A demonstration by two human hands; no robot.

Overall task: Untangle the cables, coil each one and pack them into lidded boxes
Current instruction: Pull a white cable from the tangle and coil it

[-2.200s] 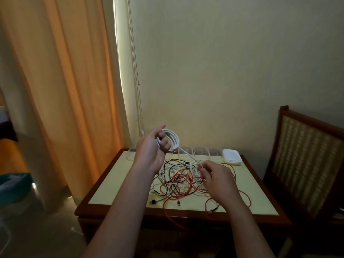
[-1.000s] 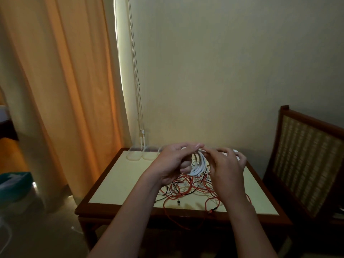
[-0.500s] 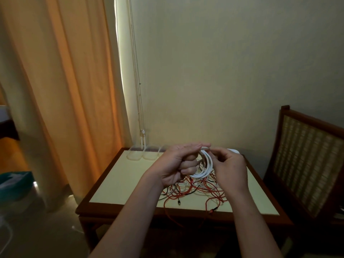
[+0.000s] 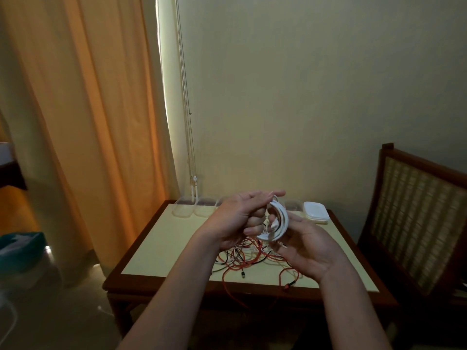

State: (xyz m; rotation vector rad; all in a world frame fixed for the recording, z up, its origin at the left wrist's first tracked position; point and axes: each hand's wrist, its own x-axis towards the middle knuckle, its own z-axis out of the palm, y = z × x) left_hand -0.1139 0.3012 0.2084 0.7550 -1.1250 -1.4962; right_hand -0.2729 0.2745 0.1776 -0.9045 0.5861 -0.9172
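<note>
**White coil in both hands above the table**

Along the table's (image 4: 156,248) far edge stands a row of clear boxes (image 4: 182,210); you cannot read any contents through their walls. At the table's far right corner sits a stack of white lidded boxes (image 4: 316,210), lids on, so what they hold is hidden.

Your left hand (image 4: 237,221) clenches the white cable coil (image 4: 280,223) above the table's middle, its lower fingers curled through the loops and the thumb and forefinger stretched over the top. Your right hand (image 4: 308,251) lies palm up against the coil's right side. Its fingertips vanish behind the loops, so whether they pinch the cable cannot be told.

Two seconds back the left hand alone held the coil up while the right hand worked down in the tangle. Half a second back the right hand showed its back and pinched the coil, whereas now the palm has turned upward. The white boxes, then covered by that hand, now show.

The tangle of orange, black and white cables (image 4: 252,258) lies on the table under your hands, half covered by them. One orange strand drops over the table's near edge into shadow. Where the coil's loose end runs is not visible. A wooden chair (image 4: 417,210) beside the table's right side is cut off by the frame
</note>
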